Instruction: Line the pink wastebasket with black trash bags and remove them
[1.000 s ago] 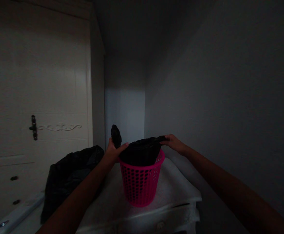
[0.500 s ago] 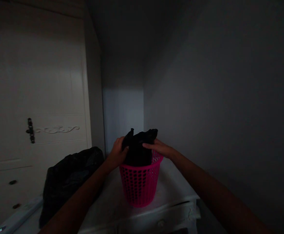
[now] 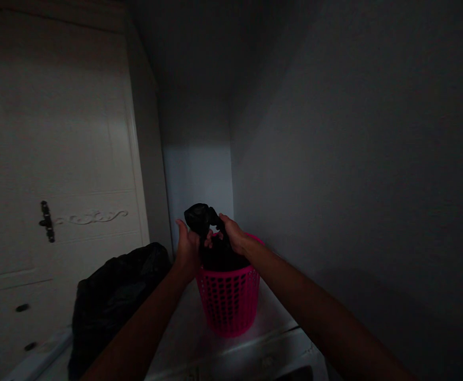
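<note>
A pink plastic basket (image 3: 229,304) with holes in its wall stands upright on a white dresser top. Inside it sits a black plastic bag (image 3: 219,256), its top gathered and rising above the rim. My left hand (image 3: 189,247) is at the left of the bag's neck, thumb up and fingers curled around the plastic. On the other side my right hand (image 3: 233,233) grips a twisted strand of the same bag. Both hands are close together over the basket. Dim light hides the bag's contents.
A large full black bag (image 3: 116,296) rests left of the basket, beside my left forearm. Behind it stands a white wardrobe (image 3: 88,132) with a dark handle (image 3: 46,221). The white dresser (image 3: 271,325) has a drawer front below. A grey wall (image 3: 354,159) closes off the right.
My hands have come closer together, the right one moving left. The bag's top, spread between them before, is now bunched into a neck and twisted strands. The view has shifted slightly.
</note>
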The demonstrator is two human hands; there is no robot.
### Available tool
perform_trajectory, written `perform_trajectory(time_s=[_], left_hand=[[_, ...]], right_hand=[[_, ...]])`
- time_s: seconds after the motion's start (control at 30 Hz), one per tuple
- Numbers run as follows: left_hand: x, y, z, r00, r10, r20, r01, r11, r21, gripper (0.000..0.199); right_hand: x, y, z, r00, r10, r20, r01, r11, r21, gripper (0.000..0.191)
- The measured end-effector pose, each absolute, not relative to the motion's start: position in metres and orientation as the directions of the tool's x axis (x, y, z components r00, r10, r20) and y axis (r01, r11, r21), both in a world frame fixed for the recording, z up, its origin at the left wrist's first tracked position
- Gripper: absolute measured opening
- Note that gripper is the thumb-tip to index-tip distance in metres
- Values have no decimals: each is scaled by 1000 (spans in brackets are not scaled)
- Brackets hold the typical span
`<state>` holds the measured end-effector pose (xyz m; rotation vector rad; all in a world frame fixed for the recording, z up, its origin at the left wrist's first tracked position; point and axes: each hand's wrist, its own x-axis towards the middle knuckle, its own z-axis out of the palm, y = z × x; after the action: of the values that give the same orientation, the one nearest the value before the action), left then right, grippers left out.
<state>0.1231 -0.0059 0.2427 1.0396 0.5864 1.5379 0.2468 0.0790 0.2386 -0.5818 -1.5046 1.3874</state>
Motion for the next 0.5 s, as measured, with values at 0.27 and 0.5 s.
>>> perform_trajectory(time_s=[0.27,0.5], left_hand=[[128,-3,241,69,963,260,-158,-247,956,52],[123,7,241,-309,898,313,18,-324,946,47]], right_hand=[[249,58,241,-341,800,493,-403,350,-846,35],[264,37,247,-598,619,509,-417,303,-857,44]])
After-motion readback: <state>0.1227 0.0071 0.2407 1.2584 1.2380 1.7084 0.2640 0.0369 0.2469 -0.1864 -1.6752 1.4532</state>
